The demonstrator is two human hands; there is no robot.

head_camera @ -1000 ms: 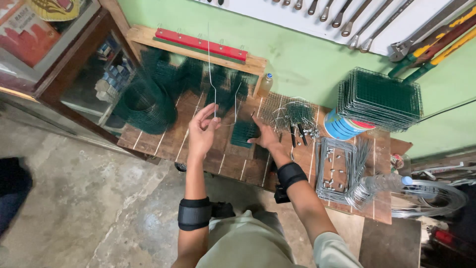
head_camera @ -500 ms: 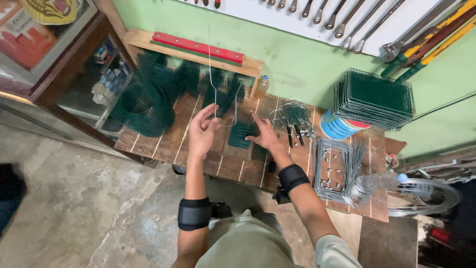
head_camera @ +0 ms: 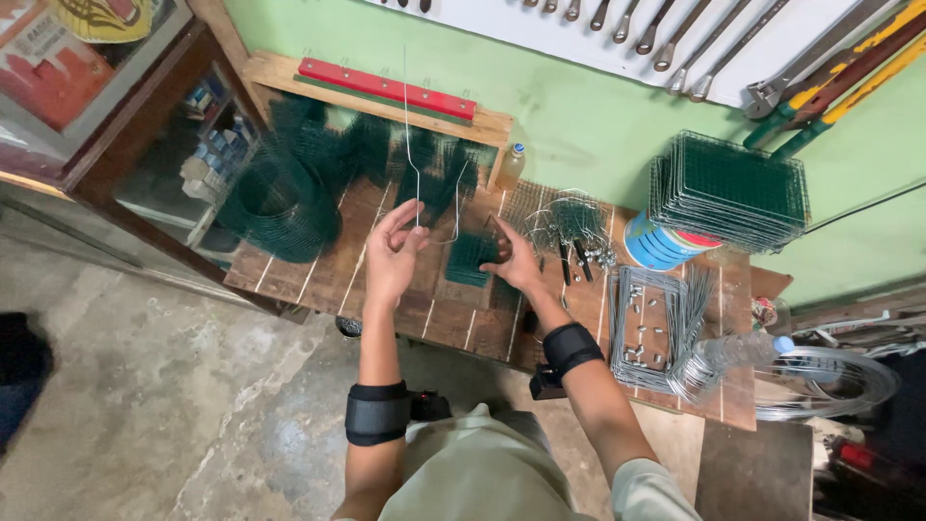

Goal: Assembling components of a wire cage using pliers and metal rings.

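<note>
Pinching a long thin bare metal wire [head_camera: 406,135] between thumb and fingertips, the left hand [head_camera: 394,253] holds it upright above the wooden plank counter [head_camera: 338,275]; the wire rises past the red bar on the wooden rail. The right hand [head_camera: 514,263] hovers with fingers loosely curled and partly spread, just beside a small square piece of green wire mesh [head_camera: 472,259] lying on the counter between both hands. A roll of green mesh [head_camera: 275,203] sits left; stacked green mesh panels [head_camera: 730,190] lie well right.
</note>
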